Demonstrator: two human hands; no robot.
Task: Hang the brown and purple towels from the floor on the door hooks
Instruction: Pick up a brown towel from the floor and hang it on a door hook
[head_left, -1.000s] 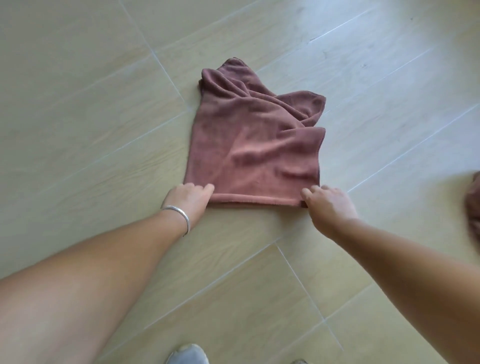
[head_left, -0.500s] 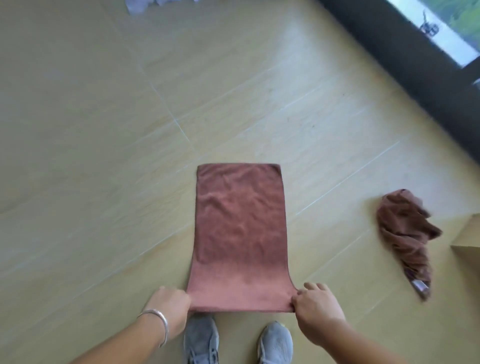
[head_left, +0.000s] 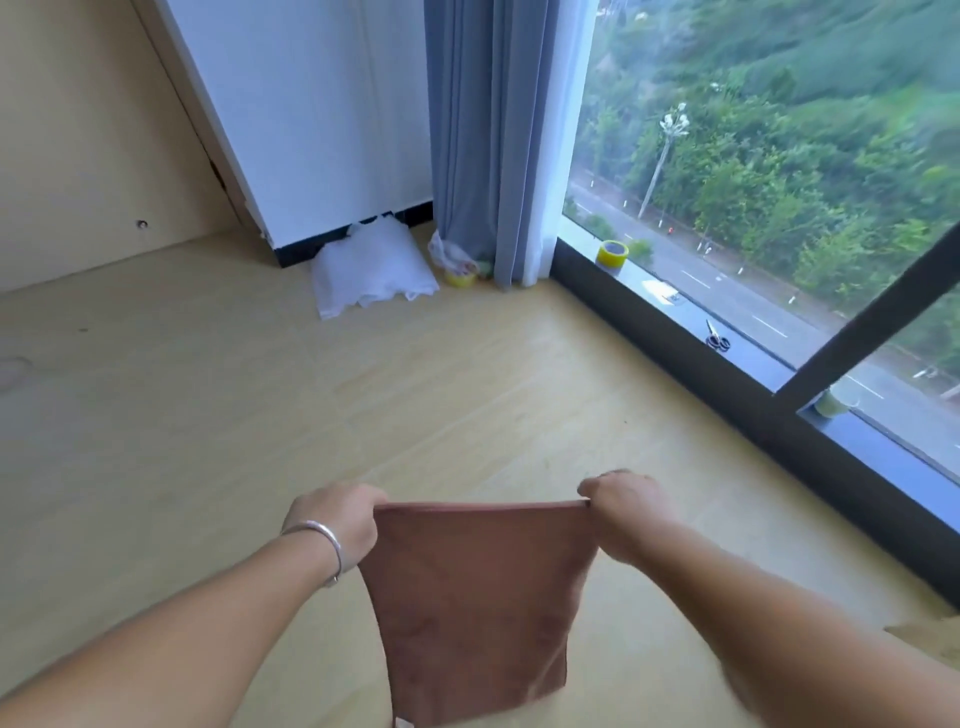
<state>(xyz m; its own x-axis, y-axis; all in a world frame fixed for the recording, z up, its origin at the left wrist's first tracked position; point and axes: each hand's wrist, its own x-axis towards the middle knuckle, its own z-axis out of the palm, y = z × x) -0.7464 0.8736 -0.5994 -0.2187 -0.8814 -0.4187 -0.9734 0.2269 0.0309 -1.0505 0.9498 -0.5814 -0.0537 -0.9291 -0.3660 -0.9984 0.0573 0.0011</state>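
Holding the brown towel (head_left: 475, 608) at six o'clock, my left hand (head_left: 337, 525) and right hand (head_left: 623, 506) pinch its top corners; soft, light, limp.

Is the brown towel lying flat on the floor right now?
No, the brown towel hangs in the air, its top corners pinched by the left hand and the right hand, above the floor.
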